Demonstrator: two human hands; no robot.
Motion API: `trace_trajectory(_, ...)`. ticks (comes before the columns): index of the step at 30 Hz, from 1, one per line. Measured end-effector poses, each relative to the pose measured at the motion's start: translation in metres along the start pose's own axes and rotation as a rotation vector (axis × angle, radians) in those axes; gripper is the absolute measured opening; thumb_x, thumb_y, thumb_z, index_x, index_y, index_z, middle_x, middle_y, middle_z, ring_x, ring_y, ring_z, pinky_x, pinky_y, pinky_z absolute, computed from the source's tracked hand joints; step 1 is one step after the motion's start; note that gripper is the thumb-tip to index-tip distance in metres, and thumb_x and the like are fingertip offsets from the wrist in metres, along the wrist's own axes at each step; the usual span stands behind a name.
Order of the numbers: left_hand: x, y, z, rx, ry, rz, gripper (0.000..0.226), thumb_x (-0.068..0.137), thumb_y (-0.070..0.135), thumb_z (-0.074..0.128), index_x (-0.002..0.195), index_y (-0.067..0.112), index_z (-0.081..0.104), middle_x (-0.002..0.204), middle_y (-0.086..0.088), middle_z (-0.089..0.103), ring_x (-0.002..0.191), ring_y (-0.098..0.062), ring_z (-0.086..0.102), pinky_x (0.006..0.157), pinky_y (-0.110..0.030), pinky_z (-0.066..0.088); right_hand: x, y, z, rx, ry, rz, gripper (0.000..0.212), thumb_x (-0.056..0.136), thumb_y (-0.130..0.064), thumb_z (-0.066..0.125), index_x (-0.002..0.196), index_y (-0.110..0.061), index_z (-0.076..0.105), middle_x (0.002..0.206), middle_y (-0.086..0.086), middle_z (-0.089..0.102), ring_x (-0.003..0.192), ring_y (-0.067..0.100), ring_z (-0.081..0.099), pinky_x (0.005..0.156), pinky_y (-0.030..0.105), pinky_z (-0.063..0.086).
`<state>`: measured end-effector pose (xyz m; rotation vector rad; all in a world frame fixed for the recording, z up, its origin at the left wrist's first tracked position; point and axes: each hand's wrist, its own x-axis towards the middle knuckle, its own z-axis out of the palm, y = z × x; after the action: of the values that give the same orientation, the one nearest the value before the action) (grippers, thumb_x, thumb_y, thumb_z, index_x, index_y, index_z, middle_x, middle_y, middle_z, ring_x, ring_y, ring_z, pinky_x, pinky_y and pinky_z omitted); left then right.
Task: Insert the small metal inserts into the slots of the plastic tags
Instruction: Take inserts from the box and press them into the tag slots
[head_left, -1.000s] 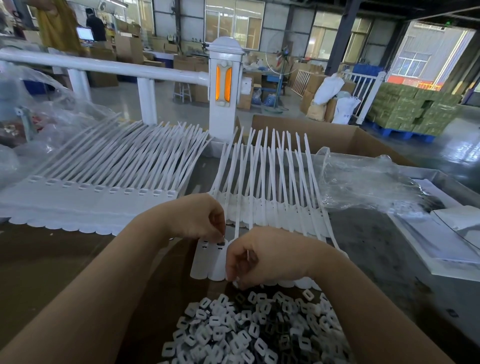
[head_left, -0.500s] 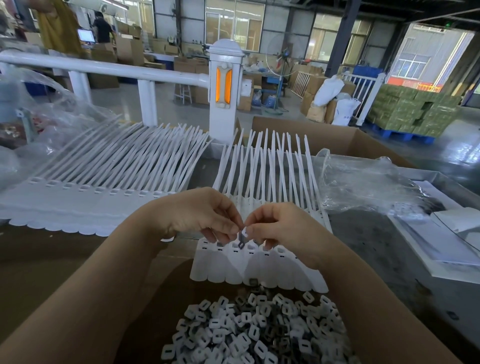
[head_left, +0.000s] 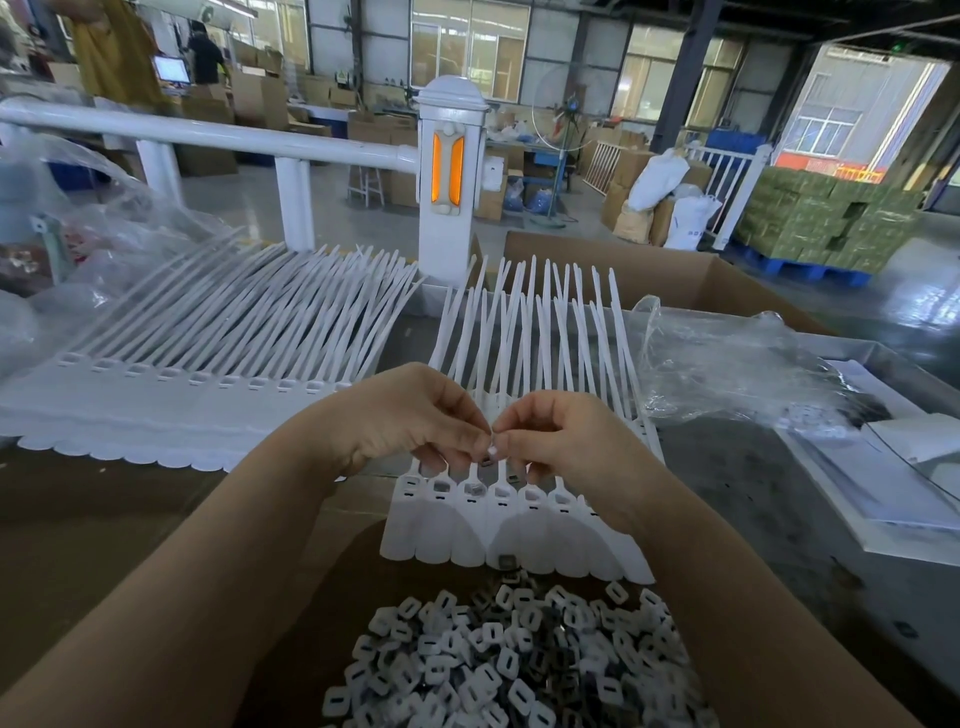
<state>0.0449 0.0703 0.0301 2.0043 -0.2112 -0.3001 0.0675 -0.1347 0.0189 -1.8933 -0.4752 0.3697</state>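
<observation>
A joined row of white plastic tags with long straps lies in front of me, their slots facing up. Two slots near its left end hold dark metal inserts. My left hand and right hand meet fingertip to fingertip just above the row, pinching one small insert between them. A heap of loose small inserts, white and dark, lies nearest to me. One loose insert rests on the lower edge of the tags.
A second, larger sheet of white tags is spread out at the left. Clear plastic bags lie at the right, beside white sheets. An open cardboard box and a white railing post stand behind.
My right hand rose from the heap at the tags' lower edge to meet the left hand above the slots. Both hands now hold an insert together, slightly higher than half a second ago.
</observation>
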Motion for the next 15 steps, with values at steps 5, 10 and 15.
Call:
trace_trajectory(5,0.003,-0.003,-0.002,-0.037,0.097,-0.094,0.005,0.078,0.011,0.076,0.08,0.007,0.074,0.074,-0.011,0.074,0.066,-0.016,0.069,0.061,-0.021,0.056,0.0,0.005,0.003,-0.163,0.036,-0.076,0.009,0.089,-0.012,0.07,0.09,-0.02,0.073,0.077,-0.005,0.074,0.06,0.001,0.063,0.056,0.011,0.047)
trace_trajectory(10,0.003,-0.009,-0.006,-0.051,0.141,-0.203,0.006,0.08,0.007,0.073,0.083,0.002,0.072,0.067,-0.009,0.072,0.061,-0.014,0.066,0.057,-0.022,0.055,0.001,0.011,0.014,-0.518,-0.033,-0.122,0.022,0.086,-0.008,0.069,0.092,-0.028,0.076,0.078,-0.009,0.071,0.07,-0.001,0.067,0.066,0.016,0.054)
trace_trajectory(15,0.006,-0.015,-0.005,-0.053,0.132,-0.265,0.013,0.08,0.006,0.074,0.089,-0.002,0.072,0.074,-0.012,0.074,0.063,-0.016,0.07,0.062,-0.027,0.06,0.001,0.008,0.017,-0.646,-0.052,-0.192,0.02,0.085,-0.013,0.07,0.094,-0.029,0.079,0.087,-0.016,0.065,0.08,0.004,0.066,0.079,0.025,0.056)
